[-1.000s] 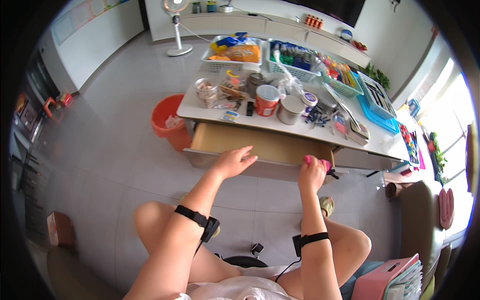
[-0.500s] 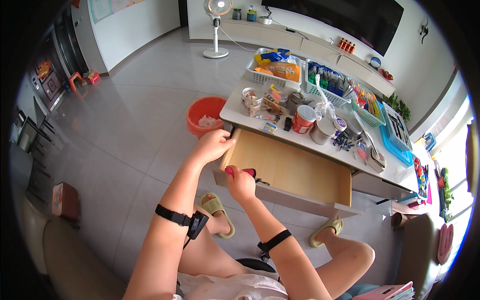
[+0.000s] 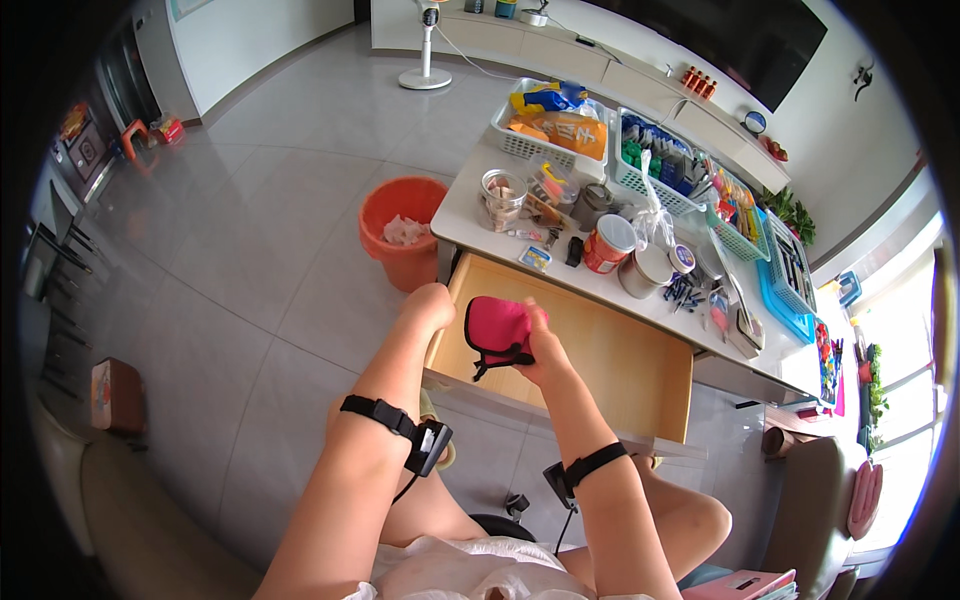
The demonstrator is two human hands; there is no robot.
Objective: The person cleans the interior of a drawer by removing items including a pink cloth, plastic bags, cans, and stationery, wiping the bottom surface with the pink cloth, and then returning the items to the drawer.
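A pink pouch with black edging and a dangling black cord (image 3: 496, 328) is held up over the drawer by my right hand (image 3: 543, 350), whose fingers are closed on its right side. Below it the pulled-out wooden drawer (image 3: 620, 355) shows a bare pale bottom. At the drawer's left front corner is my left hand (image 3: 430, 306), bent at the wrist. Its fingers are hidden, so whether it grips the drawer's side does not show.
Jars, a red tin (image 3: 608, 246) and small items crowd the white tabletop (image 3: 465, 215). Behind them stand plastic baskets (image 3: 550, 150) of packets. An orange bin (image 3: 400, 225) with crumpled white waste is left of the table. Chairs flank me.
My right hand has turned and risen slightly to the right, bringing the pouch into full view. My left hand has shifted slightly down along the drawer's left side, and its fingers no longer show.
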